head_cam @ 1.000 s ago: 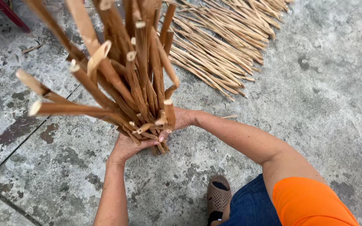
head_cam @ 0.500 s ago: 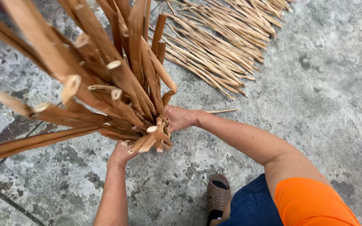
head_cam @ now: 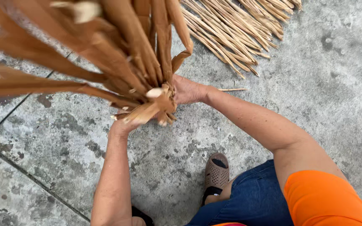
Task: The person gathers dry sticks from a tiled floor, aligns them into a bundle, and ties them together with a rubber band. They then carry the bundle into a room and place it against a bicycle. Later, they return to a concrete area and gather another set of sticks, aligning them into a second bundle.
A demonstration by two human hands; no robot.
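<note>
Where the two hands meet, just left of the frame's centre, a bundle of brown sticks is gathered at its lower ends and fans up and out toward the upper left, so close to the camera that its top is blurred. Its cut ends, some pale at the tip, poke out below the hands. The left hand comes up from the bottom of the frame and closes on the bundle's base from below; most of its fingers are hidden behind the sticks. The right hand reaches in from the right and wraps the same base from the other side, so both hands are clamped on the bundle, close together with the stick ends between them.

Beyond the bundle, at the upper middle and right of the frame, a heap of paler sticks lies flat on the concrete floor, and one thin loose stick lies just beside the right wrist. Lower in the frame, a brown sandal rests on the floor beside blue denim, and an orange sleeve fills the lower right corner.
</note>
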